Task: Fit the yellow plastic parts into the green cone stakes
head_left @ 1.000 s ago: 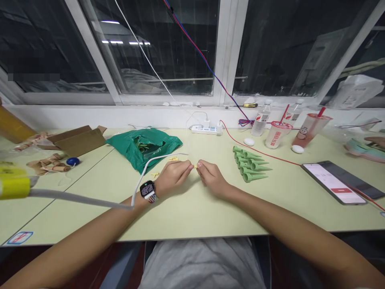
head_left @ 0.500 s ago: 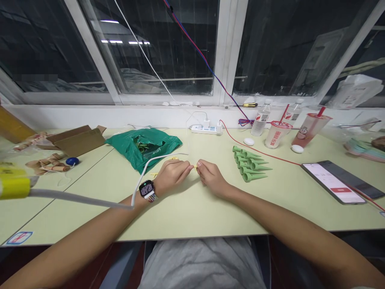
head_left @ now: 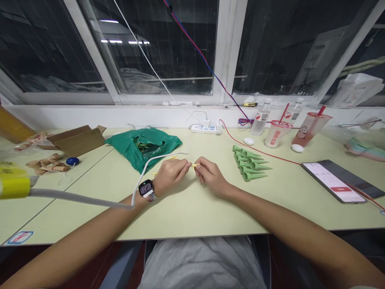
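Note:
Between my two hands is a small yellow piece (head_left: pixel 194 165), pinched at its ends; its exact kind is too small to tell. My left hand (head_left: pixel 172 175), with a watch (head_left: pixel 146 189) on the wrist, is closed with thumb and forefinger at the piece's left side. My right hand (head_left: pixel 211 175) is closed on its right side. More yellow pieces (head_left: pixel 173 158) lie partly hidden behind my left hand. Right of my hands, several green cones (head_left: pixel 251 163) are laid out in rows on the table.
A green plastic bag (head_left: pixel 129 146) lies open at the back left, beside a cardboard box (head_left: pixel 78 140) and a blue ball (head_left: pixel 72 161). Phone (head_left: pixel 333 182), drink cups (head_left: pixel 278 134) and bottles stand right. A white cable (head_left: pixel 90 197) crosses in front of my left wrist.
The yellow piece has turned and shows more between my fingertips. My fingers have shifted slightly left and the right forefinger is more bent. The other things stay in place.

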Available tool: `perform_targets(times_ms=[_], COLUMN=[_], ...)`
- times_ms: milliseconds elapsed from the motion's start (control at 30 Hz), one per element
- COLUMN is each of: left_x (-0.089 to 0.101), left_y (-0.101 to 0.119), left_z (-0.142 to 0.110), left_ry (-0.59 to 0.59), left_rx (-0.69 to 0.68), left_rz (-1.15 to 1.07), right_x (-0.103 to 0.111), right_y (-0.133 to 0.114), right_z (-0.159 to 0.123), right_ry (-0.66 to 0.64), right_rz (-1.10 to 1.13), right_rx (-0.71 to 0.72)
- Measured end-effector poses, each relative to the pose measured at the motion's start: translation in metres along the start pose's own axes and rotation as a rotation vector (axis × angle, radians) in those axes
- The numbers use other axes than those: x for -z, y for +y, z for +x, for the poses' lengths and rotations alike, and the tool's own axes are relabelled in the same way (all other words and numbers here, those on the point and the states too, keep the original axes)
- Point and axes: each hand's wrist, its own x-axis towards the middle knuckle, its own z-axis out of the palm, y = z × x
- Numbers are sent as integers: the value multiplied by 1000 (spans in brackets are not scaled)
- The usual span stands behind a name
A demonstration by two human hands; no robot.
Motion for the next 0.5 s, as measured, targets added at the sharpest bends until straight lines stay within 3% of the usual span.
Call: perform_targets(times_ms=[100, 267, 433, 500], left_x=[10, 60, 118, 129], left_y=[-1, -19, -38, -39], left_z=[1, -20, -76, -92], left_ry=[-43, -365, -365, -364], left_rx=[91, 296, 653, 674], left_rz=[-19, -127, -101, -84], right_x=[1, 1, -19, -31], right_y=[-1, 4, 7, 8], right_z=[3, 6, 0, 0], right_ry=[58, 54, -124, -185], right_rz=[-26, -270, -608, -740], right_rx=[-14, 40, 168, 280])
